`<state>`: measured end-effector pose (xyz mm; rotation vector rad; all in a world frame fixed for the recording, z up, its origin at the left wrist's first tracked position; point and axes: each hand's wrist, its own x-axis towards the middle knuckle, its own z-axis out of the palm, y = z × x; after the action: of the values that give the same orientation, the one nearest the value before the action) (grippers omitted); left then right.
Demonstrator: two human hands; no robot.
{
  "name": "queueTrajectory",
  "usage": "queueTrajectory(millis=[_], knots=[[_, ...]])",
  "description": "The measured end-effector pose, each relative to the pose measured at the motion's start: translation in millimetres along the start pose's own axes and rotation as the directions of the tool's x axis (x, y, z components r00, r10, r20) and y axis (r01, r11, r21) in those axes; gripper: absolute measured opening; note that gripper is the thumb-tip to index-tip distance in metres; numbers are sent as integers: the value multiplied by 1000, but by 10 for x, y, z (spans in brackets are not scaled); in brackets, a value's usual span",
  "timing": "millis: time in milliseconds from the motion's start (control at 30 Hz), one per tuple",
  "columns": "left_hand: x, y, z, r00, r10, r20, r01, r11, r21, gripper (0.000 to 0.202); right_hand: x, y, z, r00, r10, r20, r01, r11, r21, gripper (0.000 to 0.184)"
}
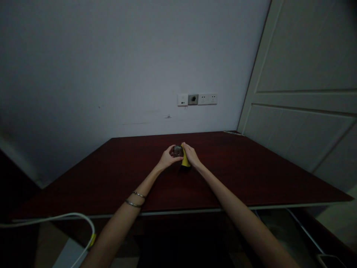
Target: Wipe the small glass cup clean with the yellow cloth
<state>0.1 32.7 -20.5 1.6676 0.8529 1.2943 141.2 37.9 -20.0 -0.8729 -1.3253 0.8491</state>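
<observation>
1. Table [251, 167]: I have the work approx. mid-top, prob. for elbow room.
2. L hand [166, 158]: grasping dark block [178, 150] betw. thumb & fingers, prob. to steady it. R hand [192, 155]: holding yellow sheet [185, 160] vs. block's R side, fingers extended, prob. to keep contact.
3. Yellow sheet: betw. R hand & block; material, I can't tell.
4. Dark block: betw. hands; exact type unclear.
5. Margins: near & far edges well apart from hands; tabletop extends L & R, so lateral room OK.

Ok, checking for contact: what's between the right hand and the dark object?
Head view: a yellow piece, perhaps cloth, lies between the right hand and the dark object.
</observation>
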Motion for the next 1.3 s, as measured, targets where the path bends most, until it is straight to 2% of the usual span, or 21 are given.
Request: queueTrajectory(millis=[200,333,467,600,900,1133,1200,1300], knots=[[-86,96,65,995,94,13,-95,995,27,77,58,-10,-67,993,-95,-76,92,995,-35,39],[-98,72,56,991,132,21,-133,989,70,78,38,-90,-62,991,-100,-89,104,994,43,38],[-71,3,32,990,142,-14,-140,987,84,83,-34,-190,-48,987,-152,-46,155,985,71,34],[-56,-19,16,991,133,-17,-131,988,85,76,-73,-230,-50,980,-199,-23,201,977,66,33],[-130,75,23,985,175,-1,-172,966,195,75,0,-138,-81,997,-72,-37,74,996,57,32],[-117,69,-27,980,200,7,-191,925,329,73,-93,-206,-45,959,-282,29,284,958,-46,26],[-114,48,-25,981,195,13,-188,927,325,73,-93,-210,-49,956,-291,34,292,954,-61,25],[-116,18,-6,974,223,36,-225,935,276,73,-61,-196,-65,973,-230,19,231,973,-15,28]])
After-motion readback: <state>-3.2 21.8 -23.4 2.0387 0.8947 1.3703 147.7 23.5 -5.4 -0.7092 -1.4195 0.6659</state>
